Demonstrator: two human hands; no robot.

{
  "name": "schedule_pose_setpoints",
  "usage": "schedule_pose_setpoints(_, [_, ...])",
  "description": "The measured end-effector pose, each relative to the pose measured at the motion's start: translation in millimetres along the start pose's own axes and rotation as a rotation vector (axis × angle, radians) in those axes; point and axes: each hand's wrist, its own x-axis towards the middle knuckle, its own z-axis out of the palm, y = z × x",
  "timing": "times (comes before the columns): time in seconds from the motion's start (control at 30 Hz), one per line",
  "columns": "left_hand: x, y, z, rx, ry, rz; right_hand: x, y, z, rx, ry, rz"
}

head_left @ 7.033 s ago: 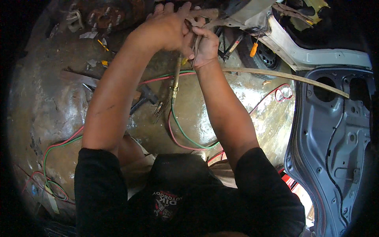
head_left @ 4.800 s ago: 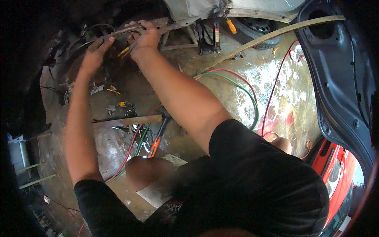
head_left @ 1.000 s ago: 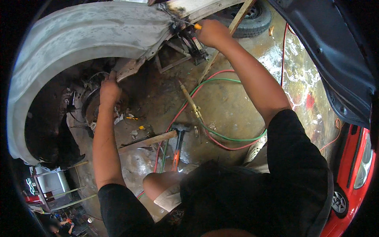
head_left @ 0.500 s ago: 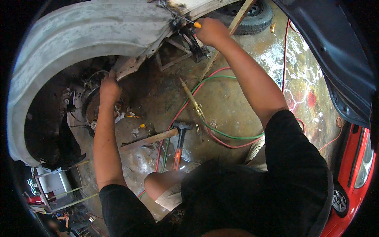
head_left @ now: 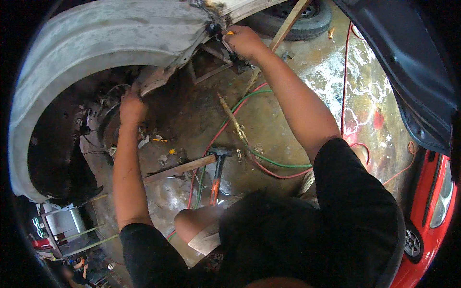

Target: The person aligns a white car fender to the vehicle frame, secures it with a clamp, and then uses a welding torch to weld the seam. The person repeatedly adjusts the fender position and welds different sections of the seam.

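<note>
A pale grey car fender (head_left: 110,36) with a curved wheel arch spans the upper left. My left hand (head_left: 133,106) is closed around the tip of the fender's lower flange (head_left: 157,81), its fingertips partly lost in the dark of the arch. My right hand (head_left: 246,42) grips a screwdriver (head_left: 230,33) by its yellow-orange handle. The tool's shaft points toward a blackened, torn joint (head_left: 211,14) at the fender's end. Dark parts hang just below that hand.
On the floor lie a brass torch (head_left: 234,119) with red and green hoses (head_left: 278,166), a hammer (head_left: 219,168) and a wooden bar (head_left: 180,169). A wheel (head_left: 297,21) and leaning plank (head_left: 290,24) are at the top; a dark panel (head_left: 408,62) and red car (head_left: 427,211) are right.
My right hand has moved left and slightly up with the screwdriver, closer to the blackened joint. My left hand stays at the flange, barely shifted.
</note>
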Motion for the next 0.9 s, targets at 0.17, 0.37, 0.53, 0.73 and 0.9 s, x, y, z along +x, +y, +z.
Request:
schedule_pose_setpoints(0.17, [0, 6, -2, -0.012, 0.031, -0.003, 1, 8, -4, 0.379, -0.187, 0.161])
schedule_pose_setpoints(0.37, [0, -6, 6, -0.006, 0.099, 0.057, 3, -40, 123, 0.674, 0.160, 0.232])
schedule_pose_setpoints(0.53, [-4, -6, 3, -0.010, 0.094, 0.030, 12, -37, 106, 0.443, -0.009, 0.169])
schedule_pose_setpoints(0.73, [-5, -5, 4, -0.017, 0.078, 0.035, 16, 0, 11, 0.402, -0.325, 0.174])
schedule_pose_setpoints(0.9, [0, -3, 3, -0.059, 0.071, 0.055, 23, -8, -36, 0.374, -0.570, 0.231])
